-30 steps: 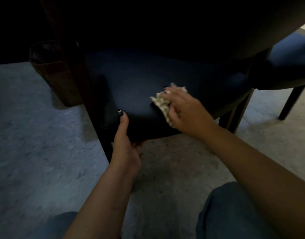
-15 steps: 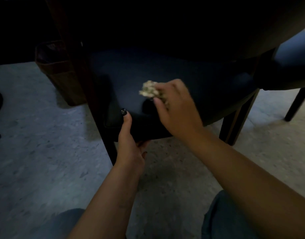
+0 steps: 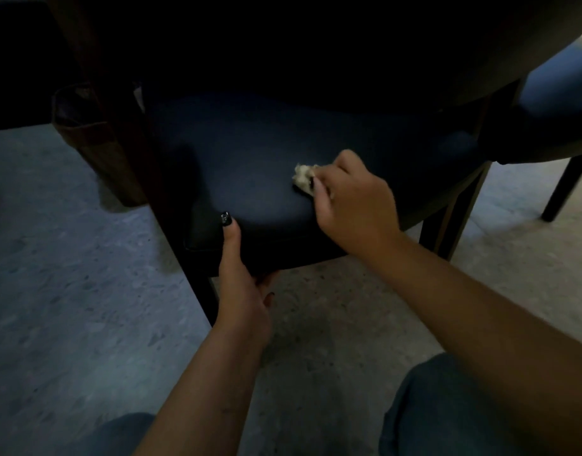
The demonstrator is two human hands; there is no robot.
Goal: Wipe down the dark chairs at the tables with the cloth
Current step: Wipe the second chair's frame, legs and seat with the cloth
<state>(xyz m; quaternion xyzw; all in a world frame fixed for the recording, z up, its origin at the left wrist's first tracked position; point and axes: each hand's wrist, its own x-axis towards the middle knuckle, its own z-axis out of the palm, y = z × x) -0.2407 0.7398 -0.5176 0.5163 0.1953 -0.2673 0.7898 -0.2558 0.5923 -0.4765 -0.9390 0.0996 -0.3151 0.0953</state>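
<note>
A dark table [image 3: 381, 44] overhangs the chair seat [image 3: 250, 166], narrowing reach above it; wooden legs [image 3: 98, 103] flank the left, open floor [image 3: 69, 291] in front.

Floor [image 3: 69, 324]: pale speckled hard surface, dimly lit. Standing on it: dark chair [image 3: 250, 166] with navy padded seat, centre, legs at 7 and 3 o'clock; second dark chair [image 3: 559, 93] at 2 o'clock, one black leg down; brown bin [image 3: 95, 139] at 10 o'clock, just beside the first chair's frame.

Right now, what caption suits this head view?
Right hand wipes dark chair seat with cloth; left hand holds its front edge.
</note>
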